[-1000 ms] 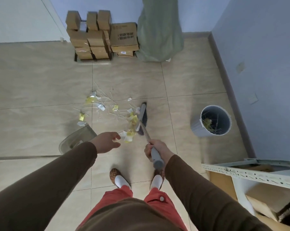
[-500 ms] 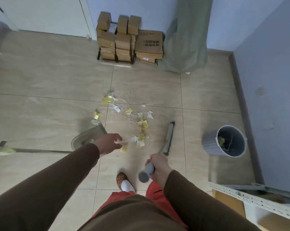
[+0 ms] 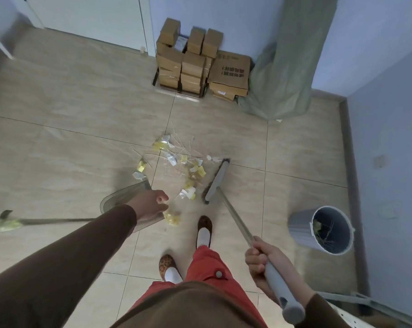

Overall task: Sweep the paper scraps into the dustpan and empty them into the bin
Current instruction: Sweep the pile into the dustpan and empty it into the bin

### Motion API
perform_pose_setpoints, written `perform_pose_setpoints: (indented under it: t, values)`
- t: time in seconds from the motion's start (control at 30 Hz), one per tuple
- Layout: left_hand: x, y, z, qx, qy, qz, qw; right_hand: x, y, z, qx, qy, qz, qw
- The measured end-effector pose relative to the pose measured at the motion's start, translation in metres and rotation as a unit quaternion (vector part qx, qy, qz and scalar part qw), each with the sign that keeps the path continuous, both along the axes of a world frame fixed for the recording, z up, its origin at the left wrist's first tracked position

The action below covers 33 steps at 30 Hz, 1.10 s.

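Note:
Yellow and white paper scraps [image 3: 181, 166] and thin sticks lie strewn on the tiled floor ahead of my feet. My right hand [image 3: 264, 259] grips the grey broom handle, and the broom head [image 3: 215, 183] rests on the floor at the right edge of the scraps. My left hand [image 3: 150, 204] is curled over the translucent grey dustpan [image 3: 122, 197], whose handle is hidden under it. The pan sits on the floor left of the scraps, and one yellow scrap [image 3: 173, 217] lies just right of it. The grey bin [image 3: 330, 229] stands at the right, with some scraps and sticks inside.
Stacked cardboard boxes [image 3: 200, 65] and a tall green sack [image 3: 288, 67] stand against the far wall. A white metal shelf [image 3: 366, 311] juts in at the bottom right. A long-handled tool [image 3: 1, 221] with yellow bits lies at the left edge. The blue wall runs close behind the bin.
The broom head has swung out to the right of the scraps and stayed there, and my right hand has drawn back to the right. My left hand and dustpan stay put.

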<state>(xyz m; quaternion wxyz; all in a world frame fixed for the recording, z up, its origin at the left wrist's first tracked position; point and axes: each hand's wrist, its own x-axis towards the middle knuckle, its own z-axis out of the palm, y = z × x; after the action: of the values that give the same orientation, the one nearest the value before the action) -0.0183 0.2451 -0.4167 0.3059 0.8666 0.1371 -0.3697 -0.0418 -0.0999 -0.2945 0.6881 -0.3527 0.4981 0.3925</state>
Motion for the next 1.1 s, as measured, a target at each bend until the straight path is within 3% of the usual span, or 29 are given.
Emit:
perform_pose_setpoints:
  t: [0.2, 0.4, 0.63, 0.8, 0.87, 0.97, 1.1]
  values:
    - [0.044, -0.001, -0.008, -0.013, 0.020, 0.040, 0.999, 0.056, -0.027, 0.013, -0.120, -0.108, 0.204, 0.965]
    - [0.102, 0.014, -0.013, -0.012, 0.029, 0.097, 0.995, 0.200, 0.008, -0.025, -0.190, -0.241, 0.483, 0.820]
    - [0.143, 0.036, -0.008, -0.006, 0.016, 0.172, 0.985, 0.400, 0.164, -0.113, -0.209, -0.293, 0.615, 0.702]
    - [0.130, 0.045, -0.010, 0.021, 0.041, 0.211, 0.976, 0.452, 0.224, -0.166, -0.225, -0.278, 0.683, 0.637]
    - [0.121, 0.045, -0.012, 0.030, 0.048, 0.223, 0.973, 0.443, 0.223, -0.174, -0.238, -0.273, 0.726, 0.585]
    - [0.107, 0.041, -0.017, 0.014, 0.067, 0.229, 0.971, 0.412, 0.188, -0.183, -0.281, -0.288, 0.798, 0.448]
    - [0.088, 0.037, -0.019, 0.010, 0.083, 0.221, 0.972, 0.392, 0.098, -0.165, -0.307, -0.280, 0.838, 0.353]
